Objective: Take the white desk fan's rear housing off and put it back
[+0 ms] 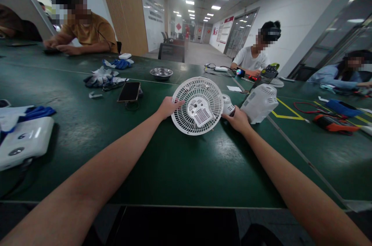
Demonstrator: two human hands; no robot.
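Note:
A round white fan grille [181, 120], with a slotted plate at its centre, is held up above the green table [186, 176]. My left hand [167, 108] grips its left rim, the thumb lying over the bars. At the grille's right side, my right hand [238, 120] is closed around a small white vented plastic part [228, 102]. That part is partly hidden by the grille and my fingers, and I cannot tell whether the two are joined. Just beyond my right hand a larger white plastic housing [259, 102] stands on the table.
A metal bowl [161, 74] sits behind the grille. Leftward are a phone [129, 92], gloves [103, 77] and a white device [27, 141] with a cable. An orange multimeter [334, 123] lies at right. Several people sit around the table.

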